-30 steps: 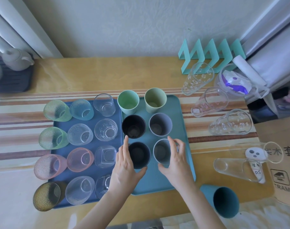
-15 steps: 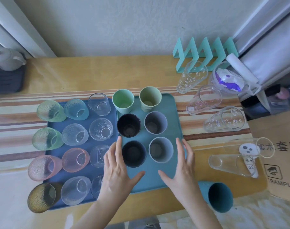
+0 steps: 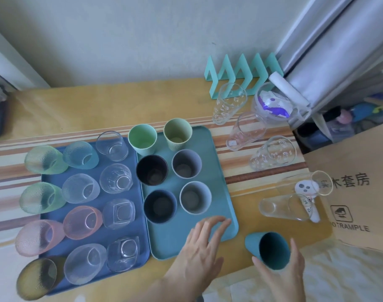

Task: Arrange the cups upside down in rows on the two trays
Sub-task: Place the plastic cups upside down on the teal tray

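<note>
Two trays lie side by side. The blue tray (image 3: 55, 178) holds rows of glass cups, several of them tinted. On the teal tray (image 3: 175, 240) stand six plastic cups with their mouths facing me: two green, two dark, two grey (image 3: 195, 198). A teal cup (image 3: 271, 249) lies on its side on the table, right of that tray's front corner. My right hand (image 3: 282, 277) wraps around its rim, thumb on one side and fingers on the other. Over the teal tray's front right corner hovers my left hand (image 3: 199, 247), fingers loosely curled and holding nothing.
Several clear glasses (image 3: 273, 153) lie on their sides on the table right of the trays, one with a white spoon (image 3: 306, 188) in it. A cardboard box (image 3: 349, 192) fills the right edge. A teal rack (image 3: 240, 70) and a glass jug (image 3: 273, 103) stand at the back right.
Both hands have drawn back from the two front cups on the teal tray. My right hand moved right and closed around the lying teal cup; my left shifted right over the tray's front corner.
</note>
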A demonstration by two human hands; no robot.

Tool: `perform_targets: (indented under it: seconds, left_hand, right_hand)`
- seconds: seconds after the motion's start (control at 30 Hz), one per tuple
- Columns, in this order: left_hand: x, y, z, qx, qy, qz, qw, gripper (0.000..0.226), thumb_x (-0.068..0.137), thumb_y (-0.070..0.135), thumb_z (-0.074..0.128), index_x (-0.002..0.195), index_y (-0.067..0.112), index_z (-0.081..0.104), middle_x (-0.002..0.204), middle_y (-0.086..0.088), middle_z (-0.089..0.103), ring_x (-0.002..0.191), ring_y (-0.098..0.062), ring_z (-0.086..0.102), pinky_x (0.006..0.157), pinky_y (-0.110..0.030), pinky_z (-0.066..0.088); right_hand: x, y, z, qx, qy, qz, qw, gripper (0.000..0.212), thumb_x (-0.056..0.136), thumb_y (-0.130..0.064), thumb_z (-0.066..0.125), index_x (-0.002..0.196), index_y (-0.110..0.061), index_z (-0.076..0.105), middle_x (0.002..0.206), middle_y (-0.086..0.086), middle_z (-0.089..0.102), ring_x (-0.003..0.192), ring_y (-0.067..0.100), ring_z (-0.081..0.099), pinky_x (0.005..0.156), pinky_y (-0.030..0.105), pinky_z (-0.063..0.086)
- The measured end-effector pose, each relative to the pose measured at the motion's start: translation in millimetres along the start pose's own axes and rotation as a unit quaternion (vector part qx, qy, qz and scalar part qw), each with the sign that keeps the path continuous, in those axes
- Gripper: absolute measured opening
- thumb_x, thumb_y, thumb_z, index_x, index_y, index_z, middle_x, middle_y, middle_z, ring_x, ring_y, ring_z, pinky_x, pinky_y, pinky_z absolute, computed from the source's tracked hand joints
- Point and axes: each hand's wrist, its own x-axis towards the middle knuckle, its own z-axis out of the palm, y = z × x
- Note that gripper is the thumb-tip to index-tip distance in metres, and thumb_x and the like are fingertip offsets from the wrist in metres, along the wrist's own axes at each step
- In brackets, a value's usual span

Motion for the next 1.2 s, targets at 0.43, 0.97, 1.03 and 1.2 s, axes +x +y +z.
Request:
perform_targets:
  seconds: [0.43, 0.97, 1.03, 1.2]
  left_hand:
    - [-55.3, -73.2, -53.1, -0.043, 0.100, -0.107, 0.988, 0.058, 0.080, 0.029, 0.045, 0.137, 0.021, 0.036, 0.132, 0.008, 0.036, 0.121, -0.008, 0.038, 0.105, -0.016, 0.023]
    - [-36.6, -86.7, -69.2, -0.025, 0.169, -0.152, 0.974, 0.052, 0.082, 0.033, 0.044, 0.132, 0.018, 0.042, 0.127, 0.001, 0.040, 0.115, -0.013, 0.040, 0.102, -0.019, 0.025]
    - [-37.3, -87.8, -68.0, -0.021, 0.164, -0.149, 0.975, 0.051, 0.083, 0.033, 0.044, 0.131, 0.018, 0.042, 0.127, 0.000, 0.041, 0.114, -0.014, 0.041, 0.101, -0.019, 0.025]
    - [-42.2, -87.4, -62.2, -0.029, 0.151, -0.145, 0.977, 0.051, 0.083, 0.032, 0.045, 0.132, 0.018, 0.043, 0.127, 0.001, 0.041, 0.112, -0.014, 0.041, 0.102, -0.018, 0.024]
  right_hand:
    - [-62.5, -62.5, 16.4, -0.028, -0.063, -0.295, 0.953, 0.085, 0.048, -0.030, 0.080, 0.126, -0.012, 0.051, 0.119, 0.002, 0.054, 0.110, 0.014, 0.051, 0.086, 0.000, 0.036]
    - [-101.1, -94.0, 120.5, -0.105, -0.139, -0.343, 0.923, 0.084, 0.065, -0.051, 0.060, 0.138, -0.019, 0.036, 0.128, -0.001, 0.048, 0.118, 0.010, 0.041, 0.082, 0.020, 0.050]
    - [-100.4, -91.3, 123.7, -0.106, -0.140, -0.333, 0.926, 0.085, 0.065, -0.051, 0.060, 0.139, -0.019, 0.034, 0.129, -0.001, 0.049, 0.120, 0.010, 0.040, 0.085, 0.020, 0.050]
    - [-100.5, -83.8, 126.5, -0.087, -0.151, -0.329, 0.928, 0.092, 0.067, -0.057, 0.060, 0.143, -0.022, 0.022, 0.137, -0.003, 0.043, 0.126, 0.006, 0.034, 0.092, 0.021, 0.047]
